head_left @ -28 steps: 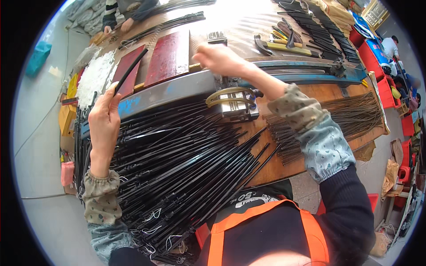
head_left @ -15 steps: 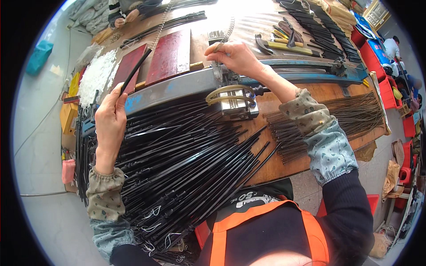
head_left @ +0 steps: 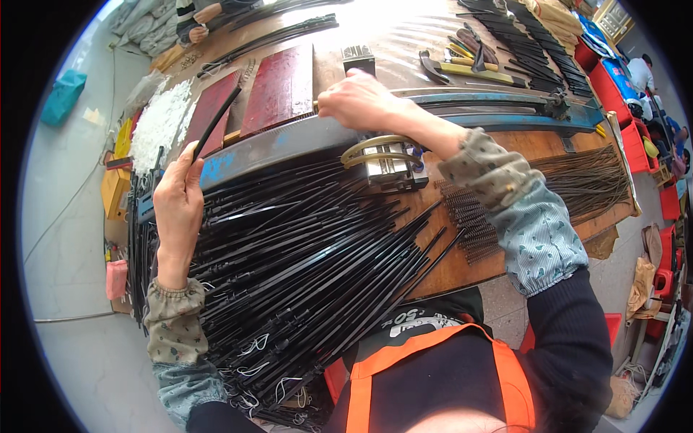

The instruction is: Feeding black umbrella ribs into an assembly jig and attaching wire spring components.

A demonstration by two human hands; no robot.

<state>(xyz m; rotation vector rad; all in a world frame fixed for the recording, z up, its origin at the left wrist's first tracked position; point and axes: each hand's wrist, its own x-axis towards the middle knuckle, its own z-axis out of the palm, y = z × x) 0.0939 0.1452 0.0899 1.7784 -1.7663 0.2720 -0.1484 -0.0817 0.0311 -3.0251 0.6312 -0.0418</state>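
Note:
My left hand [head_left: 179, 206] is closed round a slim black rod [head_left: 218, 115]. The rod slants up and to the right in front of a dark red board [head_left: 209, 108]. My right hand [head_left: 359, 101] is over the blue-grey metal rail [head_left: 267, 146], close to a metal block [head_left: 357, 55]. Its fingers are curled, and what they hold, if anything, is hidden. Just below that wrist sits a small metal fixture [head_left: 386, 173] with yellowish hoses. Many black rods [head_left: 310, 249] are fanned out between my forearms, some with white cords.
Coiled wire springs [head_left: 473, 216] lie on the wooden table at the right. A hammer [head_left: 473, 72] and other hand tools lie beyond the rail. White small pieces [head_left: 155, 119] are heaped at the left. Another person's hands [head_left: 201, 25] are at the far left. Red bins [head_left: 635, 148] stand beyond the right edge.
My right hand has moved slightly down and left, and the long coil spring seen at its fingers no longer shows there. My left hand still holds the rod in nearly the same place.

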